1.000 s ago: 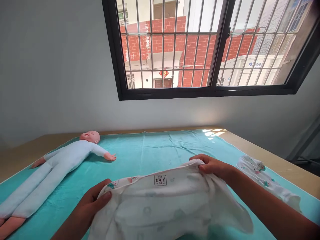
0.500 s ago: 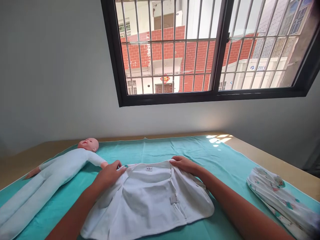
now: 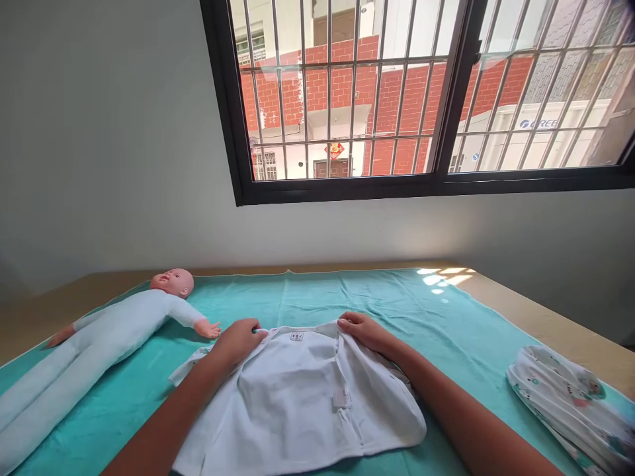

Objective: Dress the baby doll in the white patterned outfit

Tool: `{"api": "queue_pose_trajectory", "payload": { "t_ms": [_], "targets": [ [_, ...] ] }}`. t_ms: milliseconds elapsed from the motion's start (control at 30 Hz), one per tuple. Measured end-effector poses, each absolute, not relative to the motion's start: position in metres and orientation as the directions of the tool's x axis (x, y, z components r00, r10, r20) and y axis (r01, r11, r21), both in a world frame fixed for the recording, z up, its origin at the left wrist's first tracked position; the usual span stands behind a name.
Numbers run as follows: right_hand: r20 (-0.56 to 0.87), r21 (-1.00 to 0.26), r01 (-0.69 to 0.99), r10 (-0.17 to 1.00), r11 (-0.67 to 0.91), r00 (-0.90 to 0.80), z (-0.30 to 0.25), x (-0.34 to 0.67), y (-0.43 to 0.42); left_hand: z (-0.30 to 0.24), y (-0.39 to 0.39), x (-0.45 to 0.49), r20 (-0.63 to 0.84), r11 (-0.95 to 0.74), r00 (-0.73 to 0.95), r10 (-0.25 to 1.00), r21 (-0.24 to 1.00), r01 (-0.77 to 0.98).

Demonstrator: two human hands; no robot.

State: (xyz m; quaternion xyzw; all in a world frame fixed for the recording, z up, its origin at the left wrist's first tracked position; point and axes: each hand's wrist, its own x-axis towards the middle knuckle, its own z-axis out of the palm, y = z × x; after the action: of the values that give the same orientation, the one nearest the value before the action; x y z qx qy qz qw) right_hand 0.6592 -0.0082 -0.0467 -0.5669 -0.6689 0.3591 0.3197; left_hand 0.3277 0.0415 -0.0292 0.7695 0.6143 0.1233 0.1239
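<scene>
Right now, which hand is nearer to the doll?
Left. The left hand is close to the doll, near its outstretched hand; the right hand is farther away, across the white shirt.

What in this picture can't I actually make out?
In the head view:
White-bodied, pink-headed doll: feet cut off by the left edge.
White fabric garment: neck print too small to read; part hidden behind the left forearm.
Folded white green-patterned fabric: one end cut off by the right edge.
</scene>
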Motion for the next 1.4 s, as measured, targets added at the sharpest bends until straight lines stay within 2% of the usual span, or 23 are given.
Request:
{"api": "queue_pose_trajectory", "payload": {
  "t_ms": [167,367,600,900,1000,1100,1167,1233,1300,1400],
  "targets": [
    [0.017,-0.778,0.609,0.975,0.153,-0.223,-0.045,0.659,-0.008,-0.029,0.038,0.331,0.071,-0.217,0.206,0.976,0.374,0.902],
    [-0.038,-0.766,0.632,0.974,0.114,-0.222,-0.036,0.660,0.012,-0.028,0.048,0.329,0.114,-0.146,0.112,0.987,0.353,0.924],
    [0.053,-0.823,0.564,0.997,0.073,-0.052,-0.050,0.659,0.025,-0.027,0.065,0.337,0.109,-0.101,0.071,0.992,0.300,0.948],
    [0.153,-0.867,0.495,0.978,0.065,0.140,-0.062,0.661,0.028,-0.023,0.079,0.366,0.213,-0.147,0.084,0.973,0.297,0.944],
    [0.120,-0.868,0.493,0.988,0.055,0.100,-0.060,0.665,0.029,-0.025,0.056,0.380,0.281,-0.239,0.157,0.947,0.287,0.928],
    [0.048,-0.881,0.472,0.998,0.029,0.027,-0.054,0.670,0.026,-0.039,0.007,0.389,0.323,-0.433,0.341,0.883,0.277,0.858],
    [-0.022,-0.894,0.447,0.999,-0.002,-0.041,-0.049,0.675,0.022,-0.051,-0.031,0.390,0.339,-0.642,0.548,0.765,0.318,0.698],
    [-0.108,-0.912,0.407,0.986,-0.048,-0.124,-0.044,0.682,0.016,-0.059,-0.064,0.388,0.306,-0.760,0.698,0.647,0.336,0.557],
    [-0.188,-0.930,0.352,0.961,-0.108,-0.201,-0.039,0.688,0.012,-0.063,-0.085,0.385,0.300,-0.804,0.751,0.588,0.326,0.498],
    [-0.266,-0.938,0.298,0.921,-0.179,-0.285,-0.034,0.696,0.006,-0.064,-0.095,0.381,0.301,-0.807,0.756,0.582,0.334,0.488]
  ]
}}
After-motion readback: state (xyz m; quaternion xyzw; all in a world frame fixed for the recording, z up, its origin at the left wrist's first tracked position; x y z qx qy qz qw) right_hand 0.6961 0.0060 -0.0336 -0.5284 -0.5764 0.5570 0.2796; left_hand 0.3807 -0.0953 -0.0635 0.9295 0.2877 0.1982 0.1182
